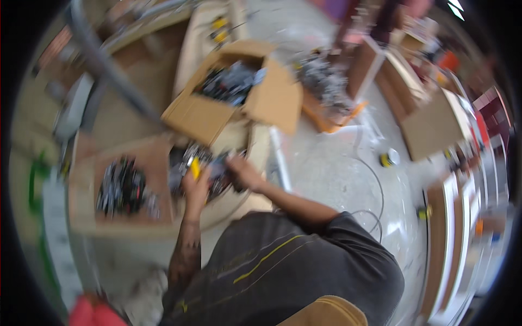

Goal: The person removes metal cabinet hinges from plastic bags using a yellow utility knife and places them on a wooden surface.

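Observation:
My left hand (196, 186) is closed around a small yellow object (195, 168), whose exact kind the blur hides. Close by on the right, my right hand (244, 173) has its fingers bent and pressed together at a grey, blurred item (218, 166). Both hands are over a pile of dark and metallic small parts (190, 155) on the workbench. Left of them, a shallow wooden box (81, 190) holds a heap of dark, slim pieces (124, 185). Beyond my hands an open cardboard box (196, 117) contains dark parts in clear plastic.
A grey hose (103, 65) curves over the bench at upper left. On the floor at right lie a thin cable (375, 174) and a yellow-black roll (389, 158). Grey parts (326, 81) are heaped on an orange-edged platform (340, 124). Wooden panels (435, 127) stand at far right.

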Tool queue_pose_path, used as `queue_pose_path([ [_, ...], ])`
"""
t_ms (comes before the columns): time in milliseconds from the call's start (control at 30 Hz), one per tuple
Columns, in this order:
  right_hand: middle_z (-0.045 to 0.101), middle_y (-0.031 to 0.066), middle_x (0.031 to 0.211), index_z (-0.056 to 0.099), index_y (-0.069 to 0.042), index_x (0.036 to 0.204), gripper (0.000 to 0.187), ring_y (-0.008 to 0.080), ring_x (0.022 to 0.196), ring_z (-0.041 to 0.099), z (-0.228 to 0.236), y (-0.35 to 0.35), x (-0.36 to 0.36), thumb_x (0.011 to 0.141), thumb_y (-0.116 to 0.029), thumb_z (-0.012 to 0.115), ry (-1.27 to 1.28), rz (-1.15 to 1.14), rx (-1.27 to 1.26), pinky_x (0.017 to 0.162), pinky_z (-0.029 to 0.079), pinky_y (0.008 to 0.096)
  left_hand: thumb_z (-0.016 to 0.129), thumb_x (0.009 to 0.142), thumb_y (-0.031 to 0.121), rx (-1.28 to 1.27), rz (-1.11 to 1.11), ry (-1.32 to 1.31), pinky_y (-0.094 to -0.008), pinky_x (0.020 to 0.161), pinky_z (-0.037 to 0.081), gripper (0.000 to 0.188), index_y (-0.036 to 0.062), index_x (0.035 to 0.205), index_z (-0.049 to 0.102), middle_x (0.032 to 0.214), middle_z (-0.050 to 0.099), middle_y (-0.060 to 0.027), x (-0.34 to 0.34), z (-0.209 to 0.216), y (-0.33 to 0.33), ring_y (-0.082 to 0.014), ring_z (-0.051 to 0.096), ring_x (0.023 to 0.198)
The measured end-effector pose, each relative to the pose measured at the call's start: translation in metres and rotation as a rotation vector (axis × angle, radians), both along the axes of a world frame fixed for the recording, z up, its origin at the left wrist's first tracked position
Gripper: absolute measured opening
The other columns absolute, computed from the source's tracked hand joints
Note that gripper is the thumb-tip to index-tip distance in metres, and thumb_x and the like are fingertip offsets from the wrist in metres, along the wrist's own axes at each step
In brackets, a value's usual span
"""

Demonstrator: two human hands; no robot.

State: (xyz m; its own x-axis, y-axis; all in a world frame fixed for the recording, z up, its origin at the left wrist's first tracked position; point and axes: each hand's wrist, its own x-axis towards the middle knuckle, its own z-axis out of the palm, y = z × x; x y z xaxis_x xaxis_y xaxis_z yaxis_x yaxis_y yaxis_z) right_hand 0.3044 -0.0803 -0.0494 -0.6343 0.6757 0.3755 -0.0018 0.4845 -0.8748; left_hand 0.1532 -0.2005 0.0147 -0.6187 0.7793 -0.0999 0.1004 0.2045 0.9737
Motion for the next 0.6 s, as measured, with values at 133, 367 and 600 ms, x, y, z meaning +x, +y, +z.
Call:
queue_pose_path([
  [133, 0.062, 0.0073, 0.112, 0.055, -0.007, 0.124, 0.031, 0.0181, 0.108, 0.059, 0.053, 0.023, 0.036, 0.108, -0.033, 0.049, 0.155, 0.207, -1.116, 0.102, 0.046, 0.0343, 0.074, 0.096, 0.014, 0.188, 0.088, 0.549, -0.0316, 0.068, 0.053, 0.021, 0.0044, 0.114, 0.071, 0.084, 0.067, -0.0039, 0.042, 0.056, 0.028, -0.0131, 0.063, 0.072],
  [367, 0.051, 0.0104, 0.136, 0.048, 0.0, 0.144, 0.044, 0.0248, 0.132, 0.048, -0.042, 0.01, 0.033, 0.106, -0.023, 0.046, 0.282, 0.213, -0.488, 0.117, 0.037, 0.039, 0.07, 0.103, 0.025, -0.084, -0.138, 0.335, -0.0324, 0.072, 0.053, 0.026, -0.0015, 0.103, 0.071, 0.088, 0.071, -0.0067, 0.078, 0.045, 0.04, -0.014, 0.063, 0.079],
  [600, 0.053, 0.0052, 0.123, 0.046, -0.006, 0.134, 0.043, 0.0153, 0.119, 0.049, 0.002, 0.0, 0.022, 0.113, -0.044, 0.045, 0.242, 0.262, -0.977, 0.108, 0.04, 0.0331, 0.062, 0.099, 0.013, -0.148, 0.044, 0.152, -0.0293, 0.063, 0.049, 0.016, -0.0016, 0.104, 0.066, 0.087, 0.071, -0.0072, 0.066, 0.003, 0.023, -0.0125, 0.063, 0.071],
])
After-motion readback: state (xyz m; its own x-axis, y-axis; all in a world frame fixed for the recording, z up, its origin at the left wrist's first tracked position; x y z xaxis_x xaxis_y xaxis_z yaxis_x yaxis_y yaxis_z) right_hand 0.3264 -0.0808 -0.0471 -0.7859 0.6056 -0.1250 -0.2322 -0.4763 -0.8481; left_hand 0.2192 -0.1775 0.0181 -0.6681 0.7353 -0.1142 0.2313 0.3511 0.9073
